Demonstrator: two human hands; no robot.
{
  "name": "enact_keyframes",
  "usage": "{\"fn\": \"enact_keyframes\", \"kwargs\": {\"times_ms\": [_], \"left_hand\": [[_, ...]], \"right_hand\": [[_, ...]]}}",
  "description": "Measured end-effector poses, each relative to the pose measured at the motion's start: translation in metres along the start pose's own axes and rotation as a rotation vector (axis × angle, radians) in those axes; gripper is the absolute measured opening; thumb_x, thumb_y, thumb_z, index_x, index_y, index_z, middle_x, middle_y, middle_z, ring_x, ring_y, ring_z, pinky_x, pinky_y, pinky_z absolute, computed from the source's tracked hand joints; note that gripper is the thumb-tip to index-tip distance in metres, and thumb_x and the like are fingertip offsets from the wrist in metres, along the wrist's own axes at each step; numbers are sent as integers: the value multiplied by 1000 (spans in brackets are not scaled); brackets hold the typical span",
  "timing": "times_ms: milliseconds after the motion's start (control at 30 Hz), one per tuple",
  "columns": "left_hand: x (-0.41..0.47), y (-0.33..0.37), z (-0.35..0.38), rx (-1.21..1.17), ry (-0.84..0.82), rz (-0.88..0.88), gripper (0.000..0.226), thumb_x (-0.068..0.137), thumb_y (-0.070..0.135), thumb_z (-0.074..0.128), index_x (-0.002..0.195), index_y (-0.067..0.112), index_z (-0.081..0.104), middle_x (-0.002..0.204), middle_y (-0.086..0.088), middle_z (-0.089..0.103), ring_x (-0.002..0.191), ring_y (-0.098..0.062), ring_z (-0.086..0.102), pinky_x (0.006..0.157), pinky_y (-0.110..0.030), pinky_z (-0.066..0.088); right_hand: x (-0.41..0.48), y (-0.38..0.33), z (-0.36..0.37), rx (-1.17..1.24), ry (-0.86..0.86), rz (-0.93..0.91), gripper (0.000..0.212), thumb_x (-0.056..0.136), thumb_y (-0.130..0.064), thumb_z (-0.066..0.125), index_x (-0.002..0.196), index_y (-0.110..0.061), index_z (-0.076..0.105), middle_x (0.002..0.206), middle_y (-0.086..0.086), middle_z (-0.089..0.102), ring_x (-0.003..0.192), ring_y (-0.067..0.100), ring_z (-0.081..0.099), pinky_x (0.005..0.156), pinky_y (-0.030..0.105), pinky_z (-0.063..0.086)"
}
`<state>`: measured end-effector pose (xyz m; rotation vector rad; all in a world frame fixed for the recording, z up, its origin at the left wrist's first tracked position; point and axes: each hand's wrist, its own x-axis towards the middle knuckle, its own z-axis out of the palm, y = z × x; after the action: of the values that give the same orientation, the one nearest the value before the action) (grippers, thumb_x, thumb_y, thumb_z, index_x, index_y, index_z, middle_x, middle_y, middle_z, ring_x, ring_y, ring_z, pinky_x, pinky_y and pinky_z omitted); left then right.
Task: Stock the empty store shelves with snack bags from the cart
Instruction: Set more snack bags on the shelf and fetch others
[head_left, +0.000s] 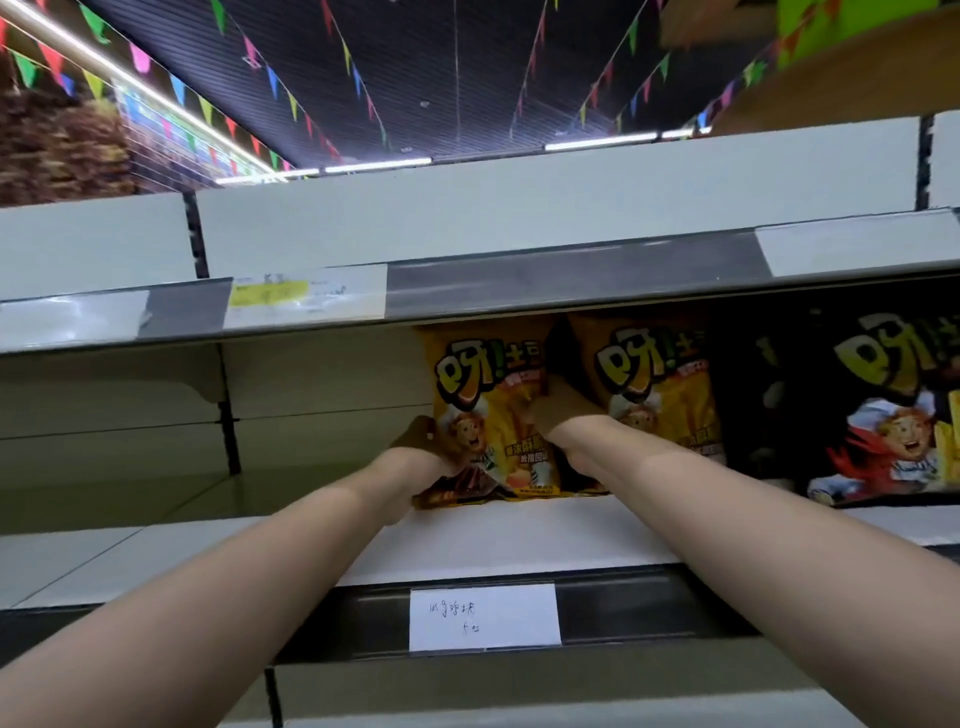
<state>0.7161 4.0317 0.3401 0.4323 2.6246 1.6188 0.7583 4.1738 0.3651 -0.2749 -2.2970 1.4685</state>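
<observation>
A yellow snack bag (485, 395) stands upright on the white shelf (519, 540), at the left end of a row. My left hand (421, 462) grips its lower left edge. My right hand (558, 415) holds its right side, fingers tucked between it and a second yellow bag (660, 384). A black snack bag (883, 410) of the same brand stands further right. Parts of both hands are hidden by the bag. The cart is out of view.
The shelf left of the yellow bag (130, 467) holds nothing. A handwritten paper label (485, 616) hangs on the shelf's front rail. The shelf above (519, 280) carries price tags and overhangs the bags. Coloured pennants hang from the ceiling.
</observation>
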Motion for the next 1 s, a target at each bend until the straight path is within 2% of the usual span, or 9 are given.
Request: {"fn": "enact_keyframes", "kwargs": {"times_ms": [100, 233, 300, 367, 400, 433, 500, 600, 1000], "left_hand": [[-2, -2, 0, 21, -38, -4, 44, 89, 10, 59, 130, 12, 43, 124, -13, 57, 104, -27, 54, 83, -35, 43], [-16, 0, -3, 6, -22, -32, 59, 90, 13, 59, 143, 13, 34, 142, -8, 46, 126, -26, 46, 107, -36, 37], [-32, 2, -4, -30, 68, -21, 71, 87, 20, 66, 146, 10, 28, 144, -10, 42, 128, -26, 45, 109, -37, 36], [-50, 0, -5, -63, 169, 26, 69, 85, 21, 68, 143, 9, 32, 140, -12, 44, 123, -25, 47, 101, -32, 40], [-61, -2, -6, -63, 221, 68, 64, 85, 20, 67, 140, 9, 36, 137, -11, 46, 118, -23, 48, 95, -29, 40], [-73, -5, -8, -43, 282, 114, 58, 86, 18, 65, 137, 11, 39, 135, -10, 47, 116, -20, 49, 91, -27, 39], [-98, -14, -14, -22, 413, 192, 53, 85, 16, 65, 133, 14, 42, 133, -6, 50, 119, -17, 49, 94, -26, 39], [-143, -36, -32, -33, 548, 227, 52, 81, 20, 67, 127, 15, 44, 130, -3, 53, 119, -14, 52, 103, -38, 42], [-329, -189, -152, 194, 924, -239, 47, 86, 15, 64, 127, 18, 41, 126, 6, 46, 111, -8, 47, 91, -22, 37]], "right_hand": [[-4, 0, -1, -40, -10, -22, 43, 97, -26, 48, 137, -10, 38, 139, 11, 44, 126, 29, 43, 96, 31, 37], [-23, -11, -6, -75, 54, -21, 45, 98, -12, 42, 140, -1, 30, 141, 16, 39, 129, 32, 40, 102, 33, 39], [-36, -19, -8, -135, 110, -95, 42, 96, -11, 41, 137, -2, 32, 127, 17, 46, 114, 32, 49, 86, 36, 48], [-57, -27, -3, -102, 90, -197, 7, 94, -13, 43, 96, -9, 48, 85, 8, 48, 79, 26, 50, 54, 28, 37], [-64, -29, 3, -68, 88, -271, 16, 94, -15, 45, 78, -13, 43, 75, 3, 42, 75, 23, 46, 51, 29, 29], [-78, -33, 10, -49, 77, -353, 23, 94, -17, 47, 72, -15, 39, 74, 0, 41, 78, 21, 44, 53, 31, 25], [-97, -35, 33, 40, 40, -516, 4, 92, -16, 50, 94, -14, 47, 96, 3, 48, 93, 17, 43, 68, 25, 29], [-129, -33, 78, 232, -85, -687, 43, 89, -7, 51, 131, -11, 41, 130, 3, 46, 119, 11, 41, 95, 15, 29], [-269, -46, 272, 527, -744, -669, 36, 87, 2, 49, 120, -12, 47, 118, 1, 54, 114, 11, 51, 102, 25, 40]]}}
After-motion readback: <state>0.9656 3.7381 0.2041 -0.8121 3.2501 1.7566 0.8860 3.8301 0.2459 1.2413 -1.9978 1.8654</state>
